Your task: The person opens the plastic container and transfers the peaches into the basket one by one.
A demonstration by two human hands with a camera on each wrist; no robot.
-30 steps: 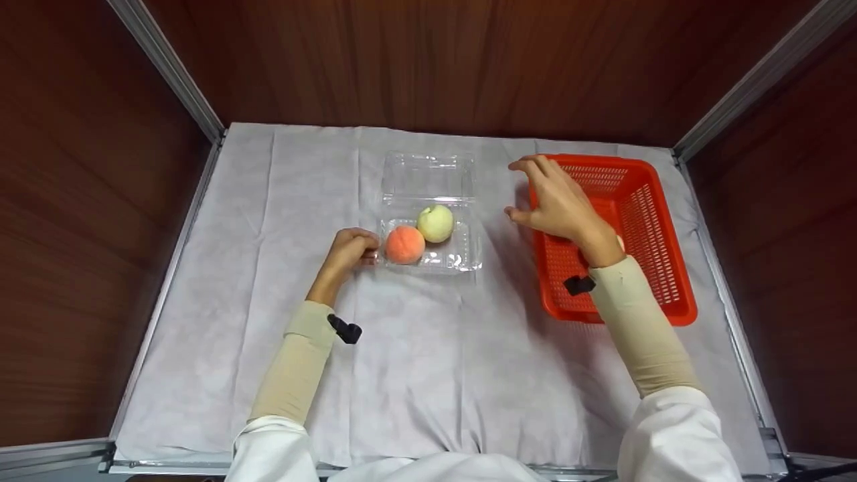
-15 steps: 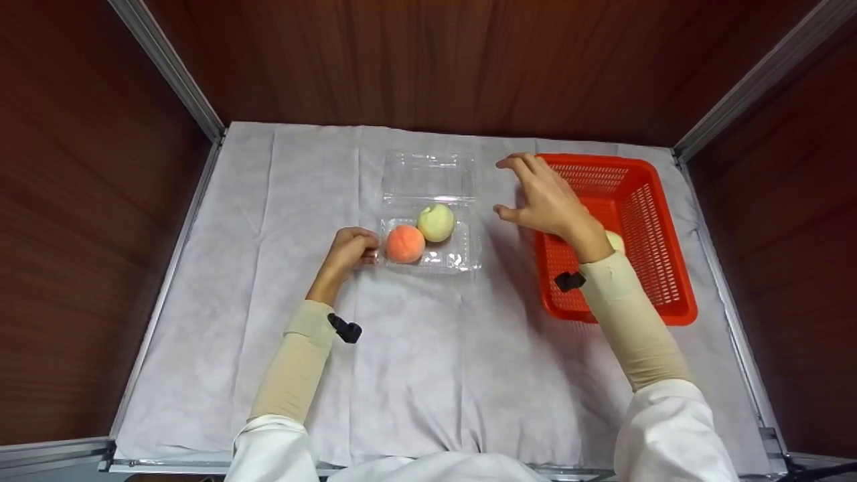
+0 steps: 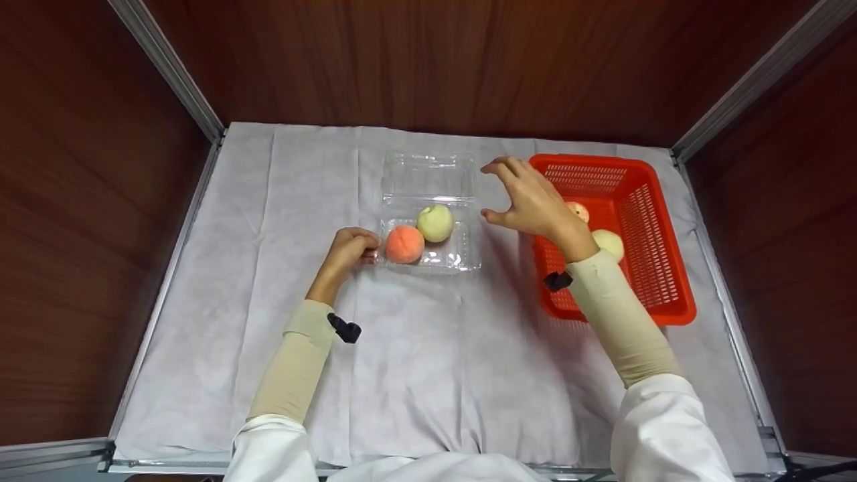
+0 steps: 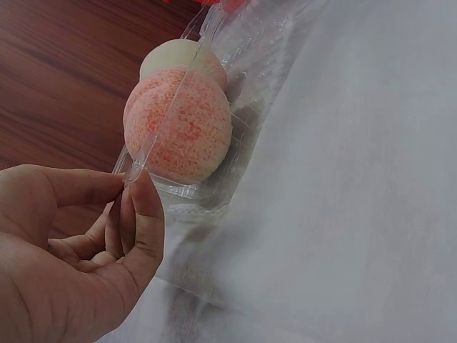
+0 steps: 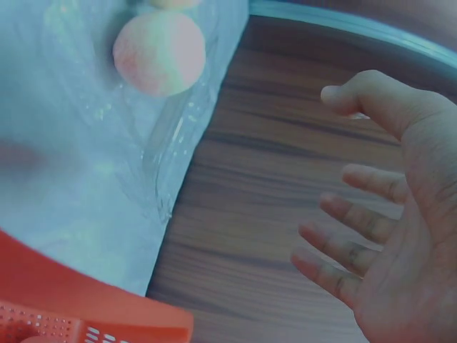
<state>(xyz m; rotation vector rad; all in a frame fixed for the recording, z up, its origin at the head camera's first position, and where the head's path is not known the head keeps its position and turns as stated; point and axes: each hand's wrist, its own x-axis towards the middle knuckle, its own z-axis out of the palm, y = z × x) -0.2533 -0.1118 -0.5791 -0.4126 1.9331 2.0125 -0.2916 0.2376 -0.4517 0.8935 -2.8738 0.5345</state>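
A clear plastic clamshell box [image 3: 459, 254] lies with its lid [image 3: 428, 175] folded back. In its tray sit a pink-orange peach [image 3: 405, 244] at the left front and a pale yellow-green peach [image 3: 435, 223] behind it, touching. My left hand [image 3: 351, 249] pinches the tray's left edge between thumb and fingers, as the left wrist view shows at the plastic rim [image 4: 141, 161]. Between the box and the basket, my right hand [image 3: 532, 204] hovers with thumb and fingers spread. Nothing lies in its palm in the right wrist view.
A red plastic basket [image 3: 659, 221] stands at the right, partly under my right forearm. Inside it are a pale peach [image 3: 608, 245] and a reddish-yellow fruit [image 3: 578, 212], partly hidden by the hand. Dark wood-look panels [image 3: 428, 67] enclose the table's back and sides.
My right hand has moved left from over the basket toward the box, uncovering the fruits in the basket. The left hand and the box have stayed in place.
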